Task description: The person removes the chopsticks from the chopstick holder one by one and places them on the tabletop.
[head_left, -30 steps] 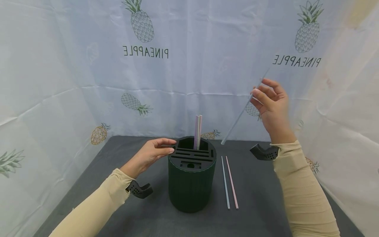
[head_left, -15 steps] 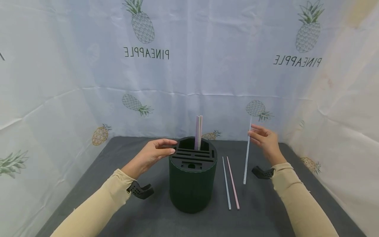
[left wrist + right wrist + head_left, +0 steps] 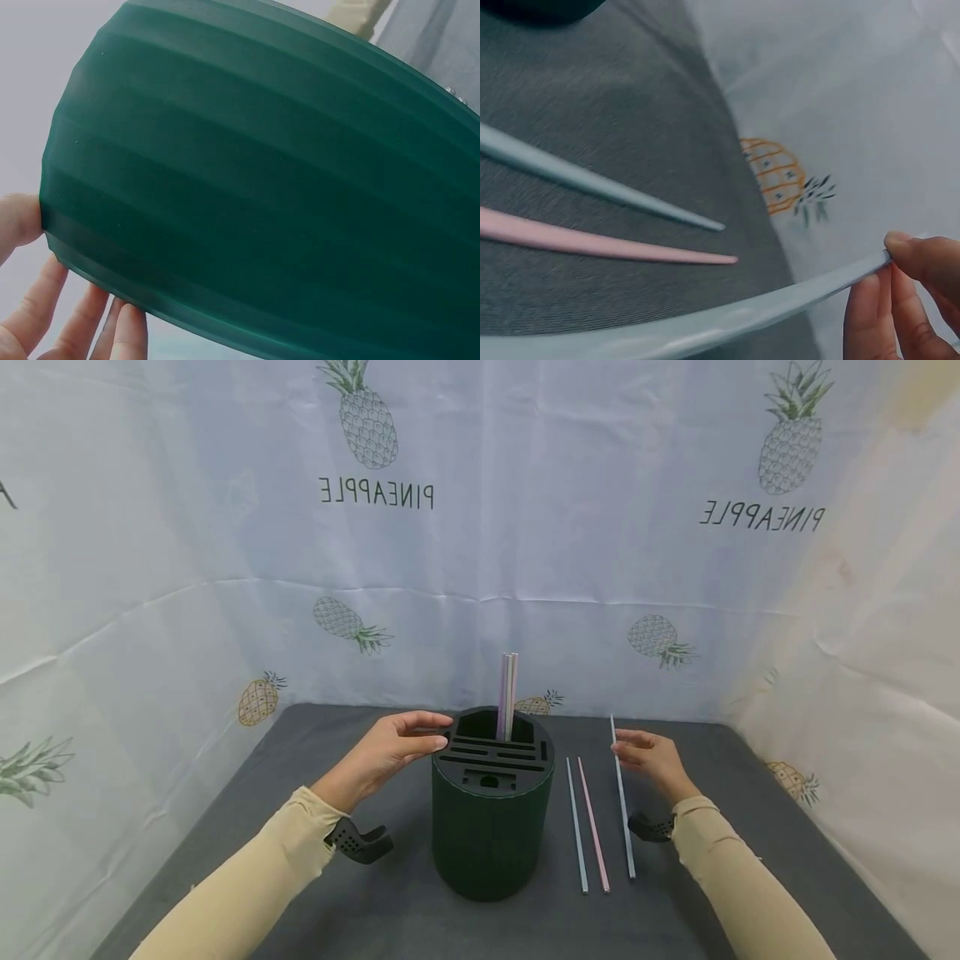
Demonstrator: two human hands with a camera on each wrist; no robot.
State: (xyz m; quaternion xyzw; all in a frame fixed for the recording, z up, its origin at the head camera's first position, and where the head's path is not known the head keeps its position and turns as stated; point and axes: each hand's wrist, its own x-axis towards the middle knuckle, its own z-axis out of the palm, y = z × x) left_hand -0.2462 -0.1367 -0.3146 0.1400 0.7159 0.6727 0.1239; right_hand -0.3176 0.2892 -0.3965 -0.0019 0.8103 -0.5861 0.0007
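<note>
A dark green utensil holder (image 3: pixel 487 843) with a black slotted top stands upright on the table. My left hand (image 3: pixel 378 756) rests its thumb and fairly straight fingers against the left side of its rim; in the left wrist view, fingertips (image 3: pixel 45 289) touch its ribbed wall. Several pale chopsticks (image 3: pixel 507 693) stand in its rear compartment. My right hand (image 3: pixel 656 762) pinches a pale blue chopstick (image 3: pixel 622 793) near its far, thin end, the thick end low over the table. Left of it lie another pale blue chopstick (image 3: pixel 576 822) and a pink chopstick (image 3: pixel 592 822), side by side.
Dark grey cloth covers the table (image 3: pixel 360 910). A white curtain (image 3: pixel 562 552) with pineapple prints hangs behind and along both sides. Black wrist devices (image 3: pixel 360 842) sit on both sleeves.
My right hand has come down from in front of the curtain with the blue chopstick, which now lies nearly parallel to the two on the table. The left hand keeps its place at the rim.
</note>
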